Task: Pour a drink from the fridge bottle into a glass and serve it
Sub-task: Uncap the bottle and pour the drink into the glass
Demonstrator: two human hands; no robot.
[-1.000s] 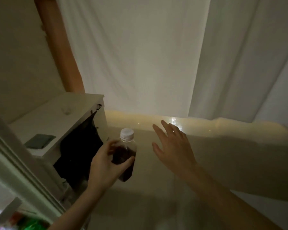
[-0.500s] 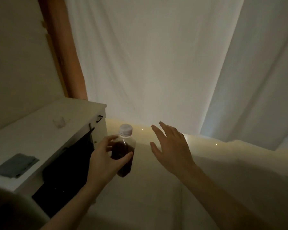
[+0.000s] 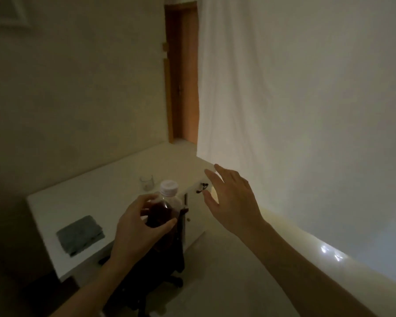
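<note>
My left hand (image 3: 136, 227) grips a small clear plastic bottle (image 3: 164, 208) of dark drink with a white screw cap, held upright over the front edge of a white desk (image 3: 78, 200). A small clear glass (image 3: 147, 182) stands on the desk just behind the bottle, apart from it. My right hand (image 3: 232, 201) hovers to the right of the bottle with its fingers spread, holding nothing, near the desk's right corner.
A folded grey cloth (image 3: 80, 234) lies on the desk's left part. A dark office chair (image 3: 160, 264) is tucked under the desk below my left hand. A wooden door frame (image 3: 183, 72) and a white curtain (image 3: 295, 99) stand behind. Pale floor lies to the right.
My view has swung left and up, so the desk now fills the middle. The bottle in my left hand has come over the desk's edge, closer to the glass. My right hand stays spread.
</note>
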